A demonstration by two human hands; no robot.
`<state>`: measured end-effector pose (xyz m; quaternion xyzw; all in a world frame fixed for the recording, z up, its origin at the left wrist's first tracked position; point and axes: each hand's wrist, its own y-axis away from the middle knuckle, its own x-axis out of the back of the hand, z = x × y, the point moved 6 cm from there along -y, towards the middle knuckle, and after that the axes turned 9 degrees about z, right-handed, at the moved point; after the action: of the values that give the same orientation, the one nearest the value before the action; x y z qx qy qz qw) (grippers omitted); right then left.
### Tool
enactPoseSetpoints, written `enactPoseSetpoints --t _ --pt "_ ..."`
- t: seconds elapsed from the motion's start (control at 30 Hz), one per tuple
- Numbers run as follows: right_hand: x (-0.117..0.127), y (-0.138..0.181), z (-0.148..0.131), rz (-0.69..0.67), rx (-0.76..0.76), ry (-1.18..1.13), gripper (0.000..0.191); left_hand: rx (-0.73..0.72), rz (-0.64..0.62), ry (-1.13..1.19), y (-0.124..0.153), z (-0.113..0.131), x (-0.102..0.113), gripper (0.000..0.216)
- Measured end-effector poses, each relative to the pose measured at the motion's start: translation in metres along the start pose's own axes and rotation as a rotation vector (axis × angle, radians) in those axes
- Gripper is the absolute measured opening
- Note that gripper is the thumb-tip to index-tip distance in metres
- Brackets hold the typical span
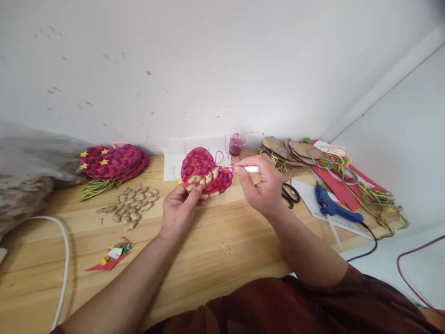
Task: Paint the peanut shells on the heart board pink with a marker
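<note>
My left hand (181, 206) pinches the lower edge of a round disc covered in peanut shells (205, 174), held up above the wooden table (215, 250). Most shells on it are painted magenta; a few near the bottom are still tan. My right hand (260, 183) is closed around a white-handled brush (248, 169) whose pink tip touches the disc's right edge. A small cup of magenta paint (237, 144) stands just behind, by the wall.
A stack of finished magenta discs with yellow stars (113, 161) lies at left, loose peanut shells (134, 206) in front. A blue glue gun (333, 208), scissors (290, 195), cardboard rounds (292, 150) and coloured cords (371, 197) crowd the right. A white cable (64, 260) runs at left.
</note>
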<state>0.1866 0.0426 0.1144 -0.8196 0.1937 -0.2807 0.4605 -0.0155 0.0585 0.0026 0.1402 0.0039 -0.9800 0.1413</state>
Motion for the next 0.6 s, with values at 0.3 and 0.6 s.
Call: enactPoseSetpoints --t 0.3,0.6 --pt "0.004 0.0 0.011 0.042 -0.089 -0.072 0.003 0.023 -0.017 0.031 0.001 0.0 -0.001 0.033" --pt "0.011 -0.004 0.01 0.078 -0.054 -0.015 0.003 -0.003 0.006 0.038 -0.003 -0.001 0.002 0.033"
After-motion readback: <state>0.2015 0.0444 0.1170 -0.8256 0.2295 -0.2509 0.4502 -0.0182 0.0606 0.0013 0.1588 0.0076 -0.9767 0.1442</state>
